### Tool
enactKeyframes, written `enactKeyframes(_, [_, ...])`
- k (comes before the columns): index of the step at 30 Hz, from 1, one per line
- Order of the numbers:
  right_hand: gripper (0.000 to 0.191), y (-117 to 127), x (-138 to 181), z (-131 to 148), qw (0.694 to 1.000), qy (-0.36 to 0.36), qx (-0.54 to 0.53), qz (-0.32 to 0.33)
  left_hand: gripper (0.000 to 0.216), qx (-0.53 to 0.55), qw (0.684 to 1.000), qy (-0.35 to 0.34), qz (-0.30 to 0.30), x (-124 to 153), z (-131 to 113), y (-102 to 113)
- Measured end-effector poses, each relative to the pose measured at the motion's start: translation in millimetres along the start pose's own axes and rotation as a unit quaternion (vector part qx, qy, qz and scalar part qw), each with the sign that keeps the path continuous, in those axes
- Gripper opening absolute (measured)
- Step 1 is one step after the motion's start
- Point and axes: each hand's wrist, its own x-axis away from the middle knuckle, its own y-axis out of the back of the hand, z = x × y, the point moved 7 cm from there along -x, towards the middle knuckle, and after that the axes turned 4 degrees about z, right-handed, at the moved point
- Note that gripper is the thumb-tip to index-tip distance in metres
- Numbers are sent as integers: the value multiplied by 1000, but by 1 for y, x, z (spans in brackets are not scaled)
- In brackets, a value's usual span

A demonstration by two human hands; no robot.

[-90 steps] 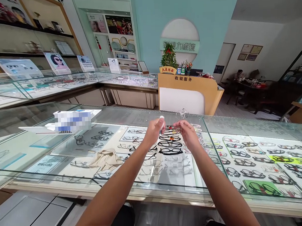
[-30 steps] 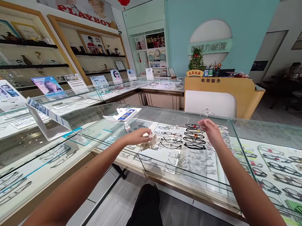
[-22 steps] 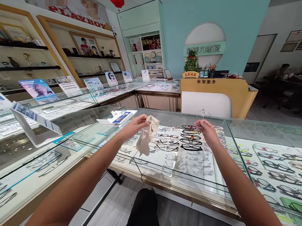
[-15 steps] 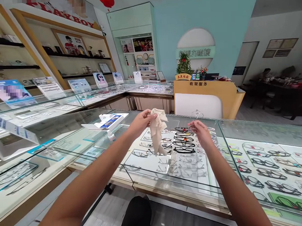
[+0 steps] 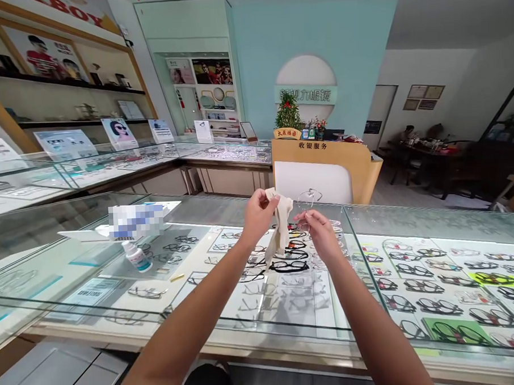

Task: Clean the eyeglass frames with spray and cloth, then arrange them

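Observation:
Pinched in my left hand (image 5: 259, 214) is a cream cleaning cloth (image 5: 280, 222), which hangs down in folds above the glass counter. My right hand (image 5: 320, 230) grips a pair of thin-framed eyeglasses (image 5: 310, 197) with clear lenses, held upright by its lower part. Both hands are close together in the air, the cloth just left of the eyeglasses and apart from them. Under the glass below my hands lie rows of dark-framed eyeglasses (image 5: 289, 266).
A small white bottle (image 5: 137, 257) stands on the counter at left, beside an open white and blue box (image 5: 134, 221). The glass display counter (image 5: 194, 314) runs across the front. Beyond it stands a wooden cashier desk (image 5: 367, 176). People sit at a table far right.
My view has turned to the right. My hands have come closer together, the cloth now nearer the eyeglasses. Both hands keep their hold.

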Motion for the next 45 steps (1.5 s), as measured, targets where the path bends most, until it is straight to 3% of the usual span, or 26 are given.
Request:
enactKeyframes(5, [31, -4, 0, -12, 998, -31, 52, 7, 43, 27, 999, -31, 34, 15, 10, -19])
enactKeyframes(9, [36, -8, 0, -15, 995, -45, 92, 7, 37, 3, 997, -48, 53, 24, 14, -22])
enactKeyframes(13, [38, -13, 2, -20, 992, -56, 105, 26, 46, -19, 997, -49, 61, 27, 19, -18])
enactKeyframes(21, [35, -17, 4, -28, 988, -64, 119, 70, 42, 91, 991, 75, 59, 26, 52, -15])
enactKeyframes(26, [35, -17, 3, -21, 987, -65, 118, 92, 54, 179, 951, 200, 151, 25, 77, -24])
enactKeyframes(29, [33, -16, 3, -22, 985, -84, 103, 107, 52, 203, 933, 196, 223, 26, 73, -33])
enactKeyframes(32, [30, -14, 3, -27, 985, -104, 80, 115, 49, 250, 917, 175, 256, 29, 60, -40])
enactKeyframes(38, [31, -13, 3, -34, 983, -147, 29, 109, 44, 263, 917, 176, 245, 32, 53, -44])
enactKeyframes(42, [31, -15, 5, -33, 980, -139, 82, 119, 48, 227, 938, 174, 195, 31, 63, -39])
enactKeyframes(45, [30, -18, 6, -31, 976, -136, 109, 128, 48, 221, 942, 163, 196, 32, 66, -40])
